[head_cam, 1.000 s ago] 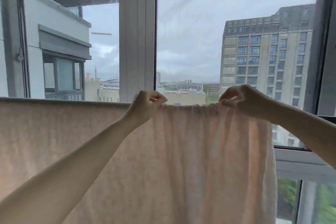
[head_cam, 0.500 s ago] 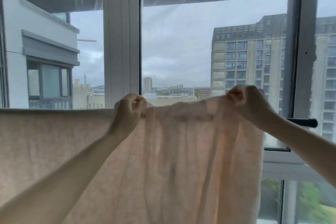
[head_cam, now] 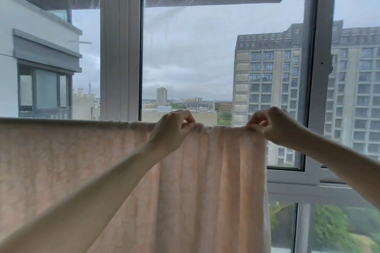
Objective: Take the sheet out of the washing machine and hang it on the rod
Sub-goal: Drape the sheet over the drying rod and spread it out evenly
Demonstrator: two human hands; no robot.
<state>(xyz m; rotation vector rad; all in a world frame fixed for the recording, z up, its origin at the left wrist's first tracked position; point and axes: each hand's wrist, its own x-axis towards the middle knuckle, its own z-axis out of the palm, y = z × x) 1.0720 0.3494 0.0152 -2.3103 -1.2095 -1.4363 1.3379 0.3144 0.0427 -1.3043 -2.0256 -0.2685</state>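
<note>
Fingers of the left hand [head_cam: 174, 127] and right hand [head_cam: 269, 125] are pinching the sheet [head_cam: 216, 170] at its bunched top fold; sliding them apart evenly should be flattening the gathers between them.

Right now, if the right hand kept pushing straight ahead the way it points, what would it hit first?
Probably the window glass. The right hand pinches the sheet at its top fold, with nothing visible between it and the pane, though depth is hard to judge.

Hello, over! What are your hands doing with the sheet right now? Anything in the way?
Left hand and right hand both pinch the top edge. Sheet hangs in front of the window. Nothing blocking.
</note>
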